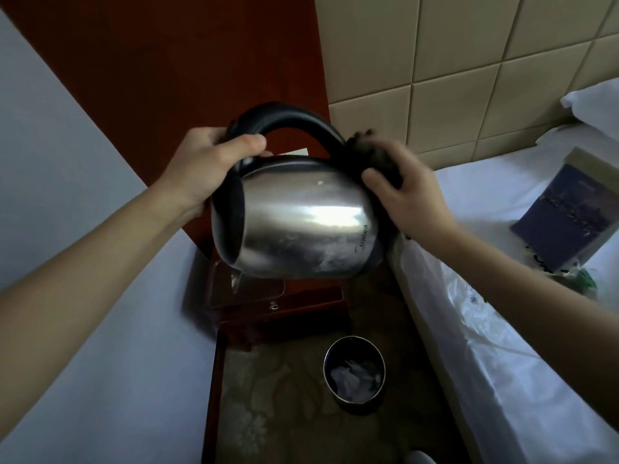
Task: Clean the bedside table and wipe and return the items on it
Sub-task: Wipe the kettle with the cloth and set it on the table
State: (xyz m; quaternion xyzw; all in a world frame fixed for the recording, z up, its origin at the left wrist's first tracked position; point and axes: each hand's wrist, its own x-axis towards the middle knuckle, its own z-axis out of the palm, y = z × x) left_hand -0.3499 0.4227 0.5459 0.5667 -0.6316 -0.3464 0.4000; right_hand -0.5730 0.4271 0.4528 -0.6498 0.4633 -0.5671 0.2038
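I'm mid-wipe on the kettle (301, 219), a smudged steel one tipped on its side above the bedside table (278, 306), my left hand (204, 162) clenched on its black handle, my right hand (405, 192) pressing a dark cloth (371, 152) to its base, so next I should turn it for the streaked flank.

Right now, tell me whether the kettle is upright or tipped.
Tipped on its side: the kettle is held in the air, left hand gripping its handle, right hand pressing a dark cloth against it.
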